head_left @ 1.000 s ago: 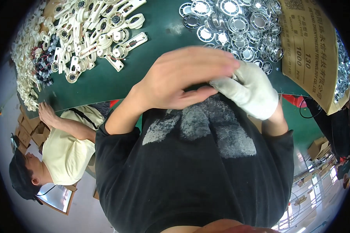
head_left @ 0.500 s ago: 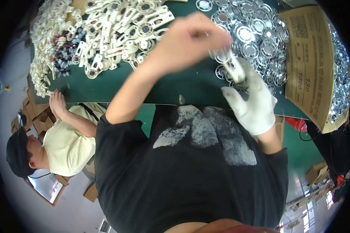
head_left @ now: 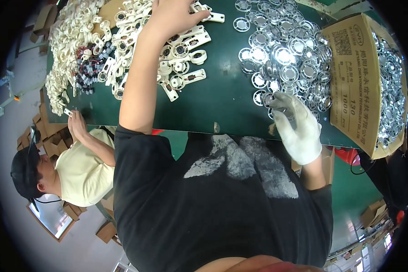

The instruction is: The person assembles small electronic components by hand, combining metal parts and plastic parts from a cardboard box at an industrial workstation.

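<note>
My left hand [head_left: 174,17], bare, reaches to the far side of the table over a spread of white plastic handle-shaped parts [head_left: 190,78] with round ends. Its thumb is stretched out beside a white handle part [head_left: 216,17]; the upper edge cuts off the other fingertips. My right hand [head_left: 299,129], in a white glove, is at the near edge of a heap of silver ring-shaped discs [head_left: 308,70]. Its fingers are curved and apart from the thumb, with a gap between them. The fingertips are next to a silver disc [head_left: 268,99]; no held part shows.
At the right, a tilted cardboard box [head_left: 353,86] holds more silver discs. Dark small motors with wires [head_left: 88,68] and piled white parts [head_left: 75,38] are at the left. A person in a cream shirt [head_left: 84,170] works at the table's left edge.
My left hand has moved from beside the right hand to the far left, over the white parts. The white part that was at my gloved hand is gone from there.
</note>
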`<control>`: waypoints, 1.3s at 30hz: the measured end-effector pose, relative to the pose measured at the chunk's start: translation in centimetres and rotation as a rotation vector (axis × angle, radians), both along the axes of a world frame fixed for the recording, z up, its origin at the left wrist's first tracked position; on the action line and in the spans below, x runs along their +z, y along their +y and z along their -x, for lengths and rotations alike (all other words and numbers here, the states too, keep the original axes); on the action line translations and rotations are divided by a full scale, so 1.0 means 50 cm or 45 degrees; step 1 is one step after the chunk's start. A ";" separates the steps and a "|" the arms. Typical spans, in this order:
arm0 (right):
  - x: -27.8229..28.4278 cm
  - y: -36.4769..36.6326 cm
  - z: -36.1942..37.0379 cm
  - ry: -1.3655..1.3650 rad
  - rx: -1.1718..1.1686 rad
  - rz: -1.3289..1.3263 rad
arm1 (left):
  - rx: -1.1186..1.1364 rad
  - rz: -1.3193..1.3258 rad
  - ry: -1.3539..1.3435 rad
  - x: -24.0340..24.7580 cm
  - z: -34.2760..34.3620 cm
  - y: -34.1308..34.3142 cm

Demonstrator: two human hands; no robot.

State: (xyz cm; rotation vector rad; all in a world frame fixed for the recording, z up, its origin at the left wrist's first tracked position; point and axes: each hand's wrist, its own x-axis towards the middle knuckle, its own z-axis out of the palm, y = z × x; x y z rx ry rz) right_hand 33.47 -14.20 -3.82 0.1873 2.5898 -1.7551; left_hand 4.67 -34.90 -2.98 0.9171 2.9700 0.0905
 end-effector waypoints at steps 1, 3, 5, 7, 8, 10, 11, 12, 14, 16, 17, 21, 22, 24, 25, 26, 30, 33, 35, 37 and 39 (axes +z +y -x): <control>-0.001 0.001 0.001 0.021 0.016 -0.022 | -0.042 -0.026 -0.004 -0.003 0.001 -0.010; 0.000 0.005 0.008 0.076 0.059 -0.068 | -0.111 -0.102 -0.001 -0.001 -0.002 -0.022; 0.003 0.008 0.015 0.143 0.117 -0.145 | 0.003 -0.273 -0.107 0.005 -0.019 -0.025; 0.000 0.009 0.017 0.132 0.095 -0.143 | -0.152 -0.414 -0.036 -0.013 -0.020 -0.029; -0.003 0.010 0.018 0.131 0.086 -0.135 | -0.229 -0.494 0.013 -0.030 -0.019 -0.036; -0.009 0.013 0.018 0.094 0.077 -0.082 | -0.216 -0.606 0.031 -0.034 -0.036 -0.040; -0.010 0.014 0.019 0.145 0.085 -0.154 | -0.155 -0.642 -0.049 -0.032 -0.049 -0.044; -0.011 0.014 0.021 0.199 0.095 -0.224 | -0.342 -0.754 0.095 -0.039 -0.058 -0.055; -0.018 -0.014 0.033 0.418 -0.084 -0.334 | -0.369 -0.950 -0.091 -0.031 -0.113 -0.028; -0.003 -0.025 0.051 0.485 -0.065 -0.612 | -0.353 -0.929 -0.419 -0.009 -0.209 0.007; 0.004 -0.029 0.059 0.526 -0.004 -0.673 | -0.415 -1.009 -0.475 -0.023 -0.249 0.017; -0.008 -0.029 0.035 0.039 -0.038 -0.736 | -0.440 -1.345 -0.934 -0.040 -0.310 0.044; -0.004 -0.027 0.031 -0.037 -0.094 -0.683 | -0.281 -1.476 -0.933 -0.068 -0.307 0.043; -0.003 -0.016 0.019 -0.152 -0.210 -0.528 | -0.150 -1.199 -0.498 -0.116 -0.280 0.027; 0.007 -0.010 0.021 -0.248 -0.222 -0.461 | -0.165 -0.973 -0.261 -0.141 -0.270 0.017; 0.016 -0.004 0.023 -0.344 -0.235 -0.393 | -0.162 -0.999 -0.220 -0.164 -0.270 0.018; -0.003 0.017 0.013 -0.178 -0.212 -0.420 | -0.226 -0.917 -0.048 -0.189 -0.274 0.029; 0.010 0.017 0.020 -0.240 -0.208 -0.434 | -0.065 -1.028 -0.317 -0.179 -0.268 0.026; 0.006 0.020 0.018 -0.244 -0.201 -0.444 | 0.114 -1.138 -0.522 -0.145 -0.275 0.026; -0.001 0.023 0.015 -0.242 -0.198 -0.410 | 0.251 -1.269 -0.787 -0.117 -0.279 0.025; 0.010 0.022 0.019 -0.289 -0.144 -0.452 | 0.222 -1.410 -0.962 -0.097 -0.293 0.029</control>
